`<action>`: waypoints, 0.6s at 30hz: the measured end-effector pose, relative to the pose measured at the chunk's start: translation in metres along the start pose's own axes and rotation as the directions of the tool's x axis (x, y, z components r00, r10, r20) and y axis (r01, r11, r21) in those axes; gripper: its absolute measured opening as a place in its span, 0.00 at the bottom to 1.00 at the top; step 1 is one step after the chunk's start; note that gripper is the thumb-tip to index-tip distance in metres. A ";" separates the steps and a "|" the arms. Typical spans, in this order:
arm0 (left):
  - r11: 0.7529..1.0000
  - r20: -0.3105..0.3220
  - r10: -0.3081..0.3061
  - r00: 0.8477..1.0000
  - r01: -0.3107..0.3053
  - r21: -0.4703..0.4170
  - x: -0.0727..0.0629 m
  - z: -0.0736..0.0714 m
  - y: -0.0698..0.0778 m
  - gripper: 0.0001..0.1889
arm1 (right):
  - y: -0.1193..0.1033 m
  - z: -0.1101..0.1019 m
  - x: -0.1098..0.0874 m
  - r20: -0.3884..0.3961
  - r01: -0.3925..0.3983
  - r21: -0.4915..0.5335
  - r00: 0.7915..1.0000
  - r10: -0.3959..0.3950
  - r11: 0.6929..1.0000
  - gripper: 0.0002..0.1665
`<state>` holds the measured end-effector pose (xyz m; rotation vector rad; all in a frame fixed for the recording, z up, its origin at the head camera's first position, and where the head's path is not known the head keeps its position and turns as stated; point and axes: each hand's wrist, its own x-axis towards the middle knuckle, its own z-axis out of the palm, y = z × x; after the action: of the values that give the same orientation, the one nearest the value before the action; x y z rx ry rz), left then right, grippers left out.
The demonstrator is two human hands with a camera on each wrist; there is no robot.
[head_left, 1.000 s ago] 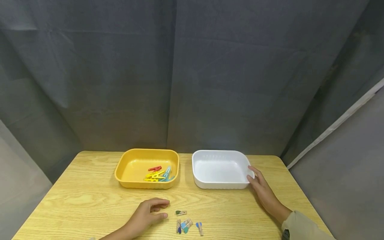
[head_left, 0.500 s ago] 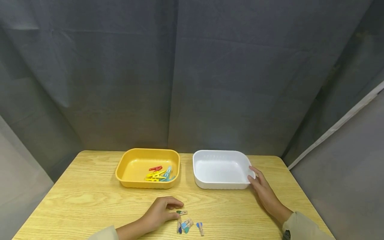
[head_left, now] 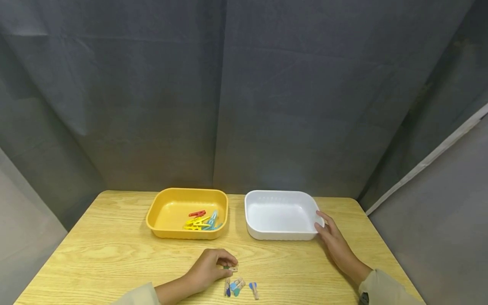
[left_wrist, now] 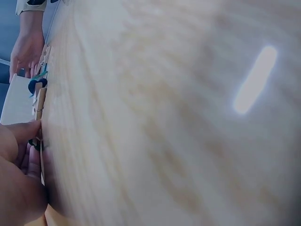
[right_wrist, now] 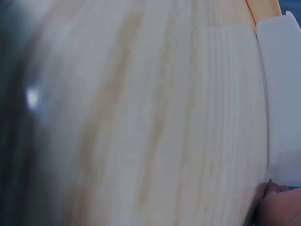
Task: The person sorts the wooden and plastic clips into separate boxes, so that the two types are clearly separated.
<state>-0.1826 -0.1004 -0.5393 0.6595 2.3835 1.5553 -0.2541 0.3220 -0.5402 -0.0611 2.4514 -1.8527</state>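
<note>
In the head view my left hand (head_left: 209,267) is at the table, thumb and fingers pinching a small wooden clothespin with a green end (head_left: 232,269). The left wrist view shows thumb and fingertips closed about that clothespin (left_wrist: 34,142), partly hidden. Just nearer lie several more wooden clothespins (head_left: 238,284) with blue and teal ends, and one with a blue heart-like end (head_left: 253,290) apart to the right. My right hand (head_left: 335,243) holds the right edge of a white tray (head_left: 280,236), thumb and fingers at its rim; nothing lies inside it.
A yellow tray (head_left: 164,233) stands left of the white one, with red, yellow and light blue plastic clothespins (head_left: 200,222) in it. Both trays rest on a wooden table (head_left: 95,254) near its back edge. Grey curtains (head_left: 213,106) hang behind and at the sides.
My left hand has moved right to the green-ended clothespin, and its thumb and fingers have closed about it. The right hand stays at the white tray's edge.
</note>
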 end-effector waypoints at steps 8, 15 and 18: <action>0.998 -0.005 -0.034 0.999 0.034 -0.055 0.000 0.000 0.002 0.10 | -0.001 0.001 -0.001 -0.001 -0.004 0.010 1.000 0.004 1.000 0.39; 0.993 -0.025 -0.070 0.997 0.067 -0.101 0.001 -0.001 0.004 0.11 | -0.001 0.001 -0.001 0.000 0.002 0.010 1.000 -0.002 1.000 0.39; 0.991 -0.028 -0.070 0.997 0.067 -0.117 0.003 -0.002 0.007 0.11 | -0.001 0.001 -0.001 -0.004 -0.003 0.005 1.000 0.003 1.000 0.39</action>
<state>-0.1839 -0.0984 -0.5318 0.5274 2.2918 1.6716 -0.2535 0.3210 -0.5395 -0.0532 2.4480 -1.8599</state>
